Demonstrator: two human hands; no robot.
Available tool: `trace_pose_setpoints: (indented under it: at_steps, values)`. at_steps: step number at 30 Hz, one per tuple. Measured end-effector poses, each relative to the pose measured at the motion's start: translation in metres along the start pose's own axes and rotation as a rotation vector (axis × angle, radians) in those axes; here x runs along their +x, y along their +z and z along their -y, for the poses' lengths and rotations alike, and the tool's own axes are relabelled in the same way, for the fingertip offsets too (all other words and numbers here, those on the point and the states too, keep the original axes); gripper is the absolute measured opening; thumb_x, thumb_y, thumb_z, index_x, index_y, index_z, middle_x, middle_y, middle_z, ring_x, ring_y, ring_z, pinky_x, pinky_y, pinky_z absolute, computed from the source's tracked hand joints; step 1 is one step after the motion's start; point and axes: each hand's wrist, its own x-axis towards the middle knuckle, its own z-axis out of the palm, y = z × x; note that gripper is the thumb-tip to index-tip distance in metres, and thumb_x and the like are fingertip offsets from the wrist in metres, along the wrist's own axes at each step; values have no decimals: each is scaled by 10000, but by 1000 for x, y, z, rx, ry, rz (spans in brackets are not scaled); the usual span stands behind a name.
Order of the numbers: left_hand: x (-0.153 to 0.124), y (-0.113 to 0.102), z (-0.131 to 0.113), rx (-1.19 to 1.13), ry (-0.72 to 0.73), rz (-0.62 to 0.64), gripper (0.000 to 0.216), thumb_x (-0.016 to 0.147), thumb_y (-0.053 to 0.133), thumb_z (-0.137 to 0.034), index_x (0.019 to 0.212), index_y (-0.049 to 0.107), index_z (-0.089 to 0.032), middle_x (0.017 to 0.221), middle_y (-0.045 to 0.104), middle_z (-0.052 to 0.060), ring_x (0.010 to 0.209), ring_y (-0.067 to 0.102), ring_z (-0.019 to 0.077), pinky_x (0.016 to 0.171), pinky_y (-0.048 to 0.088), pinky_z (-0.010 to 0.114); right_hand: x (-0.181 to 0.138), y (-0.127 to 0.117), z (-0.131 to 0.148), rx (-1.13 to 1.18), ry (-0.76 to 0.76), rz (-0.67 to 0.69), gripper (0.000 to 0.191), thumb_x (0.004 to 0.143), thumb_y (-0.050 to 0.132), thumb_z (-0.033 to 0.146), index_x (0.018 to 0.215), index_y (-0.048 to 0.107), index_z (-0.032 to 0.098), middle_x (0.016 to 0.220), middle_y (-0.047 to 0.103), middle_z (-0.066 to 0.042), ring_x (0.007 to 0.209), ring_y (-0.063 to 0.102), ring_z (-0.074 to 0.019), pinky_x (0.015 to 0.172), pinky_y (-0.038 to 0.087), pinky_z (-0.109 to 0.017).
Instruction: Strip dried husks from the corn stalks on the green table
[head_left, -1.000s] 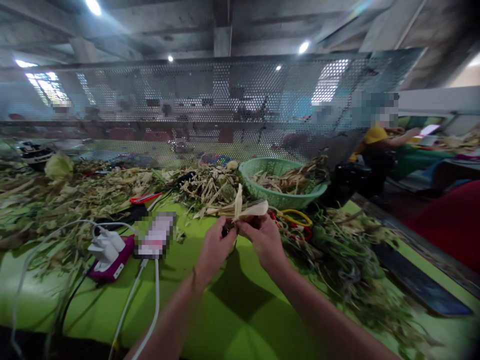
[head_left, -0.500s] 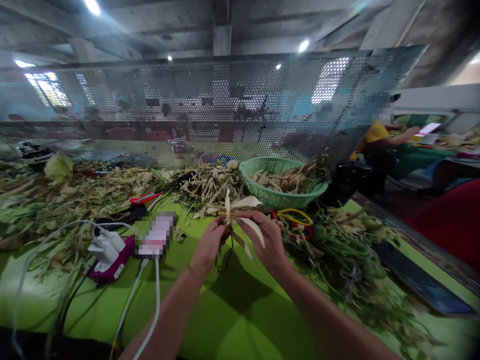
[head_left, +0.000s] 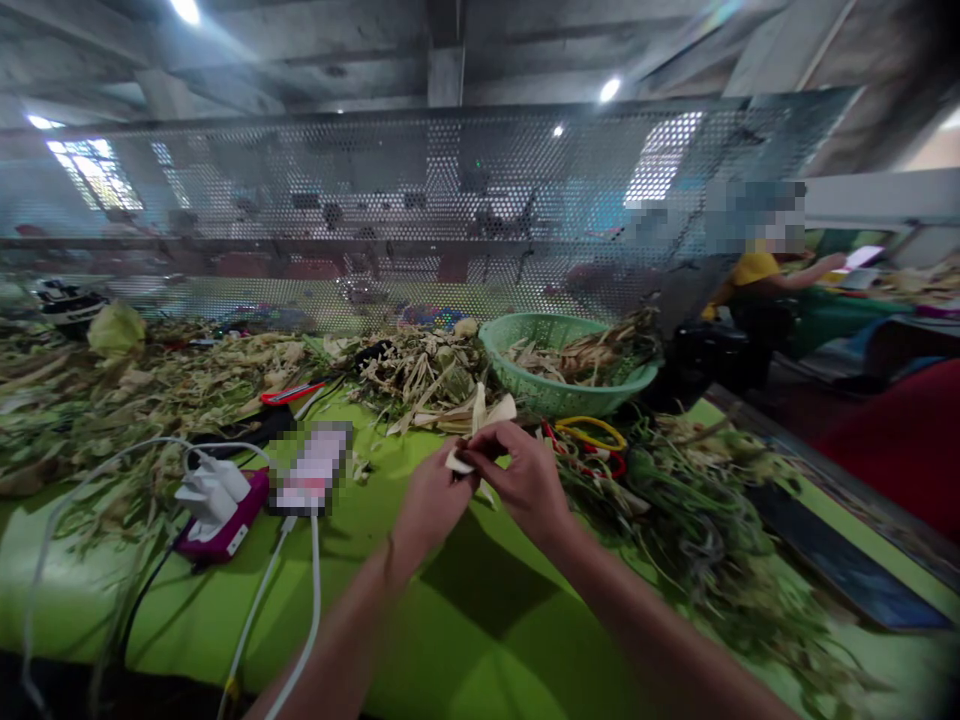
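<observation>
Pale husk strips [head_left: 460, 463] were held above the bench [head_left: 480, 670], between its near and far edges. The left hand [head_left: 435, 498] had its fingers clamped on them, probably for steadiness; the right hand [head_left: 523, 478] pinched them between thumb and fingers, apparently for finer control.

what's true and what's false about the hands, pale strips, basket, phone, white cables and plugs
1. The left hand and right hand meet at pale strips. True.
2. The basket has dried leaves in it. True.
3. The right hand is inside the basket. False: it is in front, beside the left hand.
4. White plugs sit in a purple block. True.
5. The phone lies right of both hands. False: it lies left of them.
</observation>
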Motion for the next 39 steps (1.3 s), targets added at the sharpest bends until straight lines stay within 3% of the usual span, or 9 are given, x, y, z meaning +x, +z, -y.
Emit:
trace_pose_setpoints:
  at_steps: [7,14,20,24,27,31,35,39]
  values:
    - [-5,-4,-16,-243,-3,71,20,727,558,-187,738,572,-197,705,530,6,662,461,146,634,381,262,-3,3,3,70,90,-114,174,806,657,344,759,569,202,739,590,-17,681,539,-161,634,423,-277]
    - [-3,-5,-9,-422,-157,64,287,851,492,-438,717,547,-190,683,504,15,631,431,141,615,366,270,-5,8,1,293,204,-107,233,798,662,409,777,561,201,727,582,-11,659,536,-152,605,437,-273]
    - [-2,-8,-11,-344,-133,49,333,865,463,-464,690,507,-184,638,462,4,591,402,132,572,346,265,-3,9,0,507,350,-111,320,703,749,411,801,531,199,730,567,7,644,525,-143,576,430,-267]
    - [0,-10,-9,-242,-79,94,363,896,396,-466,686,480,-182,616,454,3,573,399,132,553,333,265,1,7,0,666,383,-62,370,678,771,394,923,560,215,812,619,-2,706,577,-162,641,465,-290]
    - [2,-11,-6,-229,-72,135,354,908,375,-443,687,469,-184,612,456,2,566,391,128,545,325,261,3,5,2,764,434,-52,338,667,776,370,894,583,209,819,629,2,727,579,-153,691,463,-288]
    - [3,-12,-7,-238,-103,176,326,898,388,-418,692,488,-186,631,467,7,577,405,130,553,338,261,6,2,1,789,488,-12,268,656,777,350,797,621,185,759,623,4,676,536,-131,680,423,-275]
    - [4,-11,-12,-195,-146,221,287,870,403,-371,662,482,-190,613,473,6,561,412,132,544,338,260,6,2,-4,768,535,-89,271,625,789,353,762,640,173,710,607,6,620,489,-120,619,374,-268]
    - [5,-10,-11,-87,-206,178,302,856,402,-371,616,444,-193,565,445,-8,539,408,130,538,310,265,8,1,-4,689,517,-107,276,633,775,370,725,616,164,661,572,9,590,456,-116,590,354,-266]
